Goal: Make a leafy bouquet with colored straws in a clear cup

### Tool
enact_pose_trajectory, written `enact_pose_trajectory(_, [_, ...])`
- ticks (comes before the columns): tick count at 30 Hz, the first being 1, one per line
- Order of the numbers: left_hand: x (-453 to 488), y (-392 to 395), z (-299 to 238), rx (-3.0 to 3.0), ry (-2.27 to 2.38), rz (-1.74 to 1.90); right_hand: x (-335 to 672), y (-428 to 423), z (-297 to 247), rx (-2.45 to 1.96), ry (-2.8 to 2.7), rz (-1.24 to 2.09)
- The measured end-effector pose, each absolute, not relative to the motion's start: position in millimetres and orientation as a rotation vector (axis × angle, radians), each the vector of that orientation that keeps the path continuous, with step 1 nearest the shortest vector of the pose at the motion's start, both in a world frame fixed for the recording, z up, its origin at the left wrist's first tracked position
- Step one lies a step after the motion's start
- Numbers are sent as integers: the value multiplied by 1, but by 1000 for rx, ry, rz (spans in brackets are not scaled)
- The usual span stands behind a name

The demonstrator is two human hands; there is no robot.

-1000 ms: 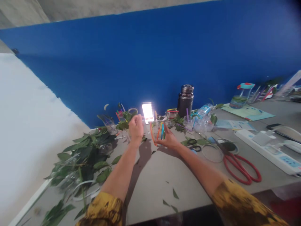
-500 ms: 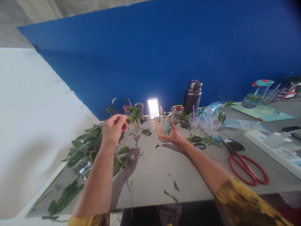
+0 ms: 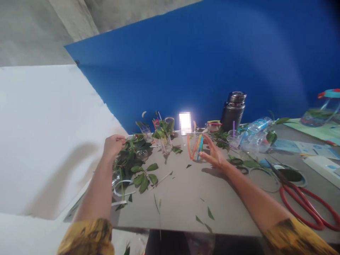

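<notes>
My left hand [image 3: 113,143] is curled over the pile of leafy green branches [image 3: 132,163] at the table's left edge; whether its closed fingers hold anything is hidden. My right hand [image 3: 214,154] cups the right side of a clear plastic cup [image 3: 195,147] that holds several coloured straws, its fingers spread against the wall. A second clear cup with leaves [image 3: 166,141] stands between my two hands.
On the grey table [image 3: 180,198] lie red-handled scissors [image 3: 302,198], black rings, leaf scraps and a water bottle [image 3: 255,125]. A dark flask [image 3: 233,111] and a bright lit phone screen [image 3: 185,123] stand by the blue back wall.
My left hand has swung left from the cups by the phone to the branch pile. The right hand stays at the straw cup, its fingers looser. The view has turned left.
</notes>
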State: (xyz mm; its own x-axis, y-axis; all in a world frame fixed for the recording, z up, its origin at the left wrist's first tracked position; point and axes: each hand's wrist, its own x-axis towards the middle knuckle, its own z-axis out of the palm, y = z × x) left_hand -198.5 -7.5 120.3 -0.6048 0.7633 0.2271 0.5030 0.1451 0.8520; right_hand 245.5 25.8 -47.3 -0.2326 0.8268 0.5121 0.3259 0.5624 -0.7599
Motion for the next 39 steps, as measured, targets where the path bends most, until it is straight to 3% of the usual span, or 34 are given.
enact_pose_trajectory(7, [-207, -24, 134, 1506, 1975, 937, 254, 36, -58, -949, -1899, 609])
enact_pose_trajectory(10, [-188, -52, 110, 1701, 1855, 447, 258, 42, -63, -990, -1918, 548])
enact_pose_trajectory(17, [-170, -72, 44, 2117, 1868, 155, 260, 44, -55, -1159, -1857, 282])
enact_pose_trajectory(25, [-168, -64, 40, 2149, 1732, 158, 267, 46, -45, -1266, -1712, 236])
enact_pose_trajectory(36, [-71, -64, 75, 1707, 1332, 880, 272, 26, 3, -1283, -1189, 365])
enact_pose_trajectory(39, [-41, -56, 70, 1704, 1230, 838, 287, 27, 18, -1213, -1050, 315])
